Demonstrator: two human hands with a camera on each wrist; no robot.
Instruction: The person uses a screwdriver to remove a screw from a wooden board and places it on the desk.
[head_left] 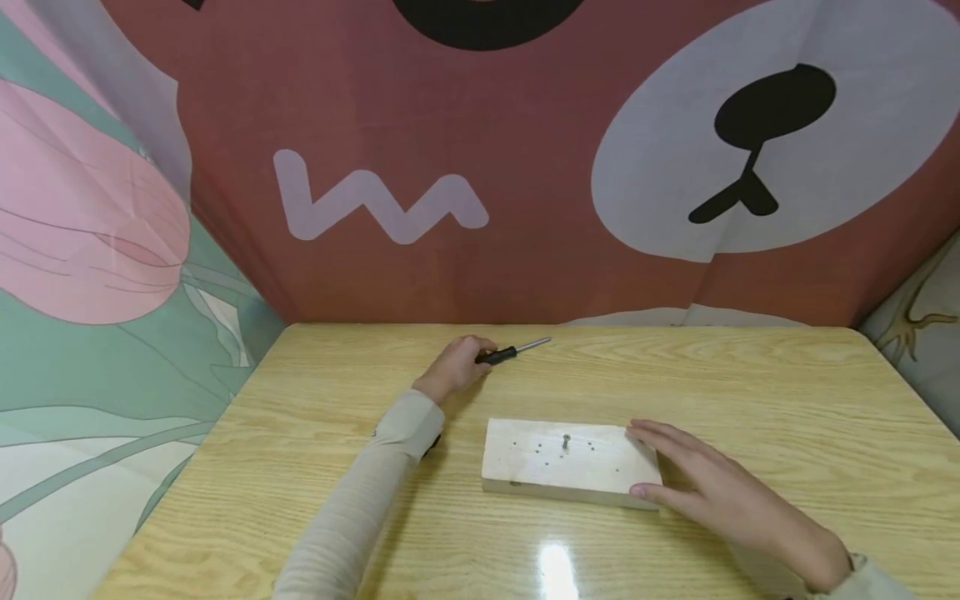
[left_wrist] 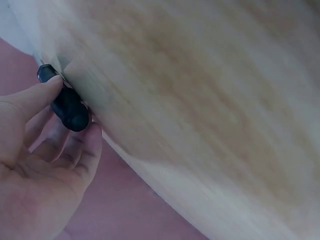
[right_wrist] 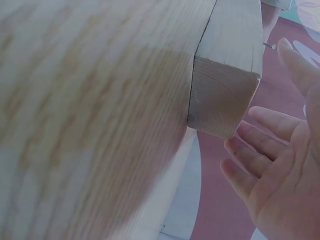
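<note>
Near the back of the table, my left hand [head_left: 456, 367] pinches the black handle of a screwdriver [head_left: 501, 356] between thumb and fingers. Its metal shaft points to the right, close over the tabletop. Closer to me lies a pale wooden block [head_left: 517, 468] with several small holes in its top. A screw [head_left: 566, 442] stands up from the block near its middle. At the block's right end is my right hand [head_left: 701, 479], fingers extended along the far corner and thumb at the near edge. In the right wrist view the block's end grain [right_wrist: 222, 97] faces the spread fingers.
The wood-grain table [head_left: 300, 392] reaches back to a wall cloth [head_left: 525, 183] printed with a red cartoon animal. A floral cloth [head_left: 90, 217] hangs at the left. A small dark object [head_left: 431, 446] shows partly behind the left sleeve.
</note>
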